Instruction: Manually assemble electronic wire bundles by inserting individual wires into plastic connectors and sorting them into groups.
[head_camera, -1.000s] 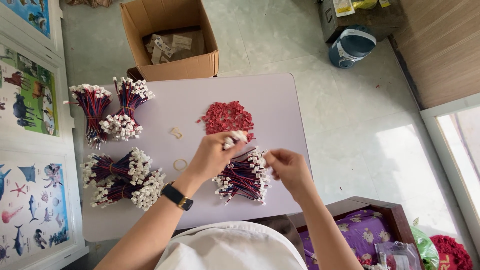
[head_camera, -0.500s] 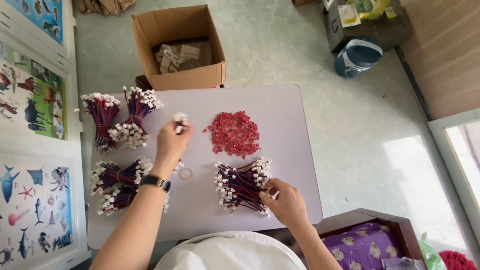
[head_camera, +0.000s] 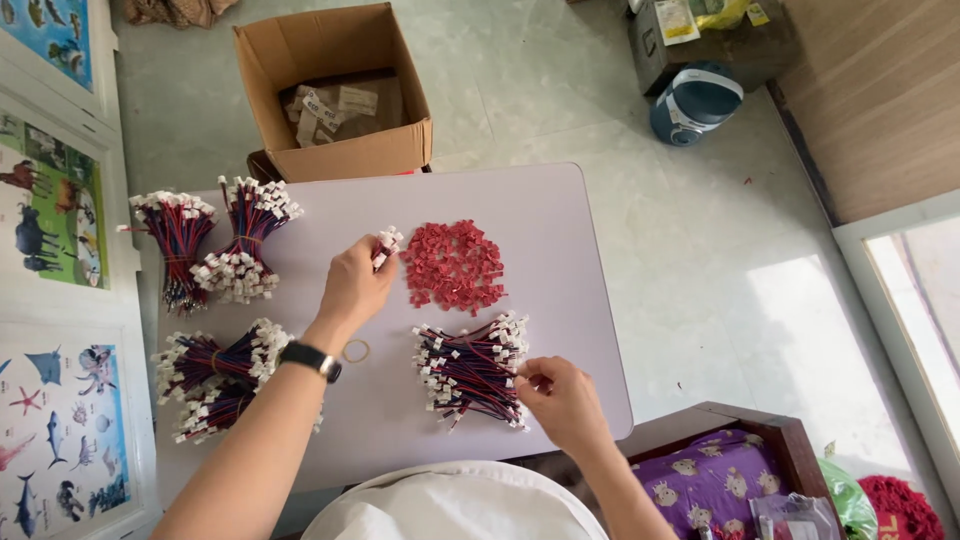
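My left hand (head_camera: 355, 285), with a black watch on the wrist, holds a small bunch of wires with white plugs (head_camera: 385, 245) just left of a heap of small red plastic connectors (head_camera: 455, 265) on the pale table (head_camera: 560, 220). My right hand (head_camera: 565, 400) pinches at the right end of a loose bundle of red, blue and black wires with white plugs (head_camera: 470, 370) near the table's front edge.
Tied wire bundles lie at the far left (head_camera: 215, 245) and near left (head_camera: 215, 375). A rubber band (head_camera: 356, 350) lies by my left wrist. An open cardboard box (head_camera: 335, 90) stands behind the table. A blue appliance (head_camera: 695, 100) and a purple cushion (head_camera: 710, 485) are on the right.
My left hand has carried its small bunch of wires back right, from the table's left half to beside the red heap. My right hand stays at the loose bundle.
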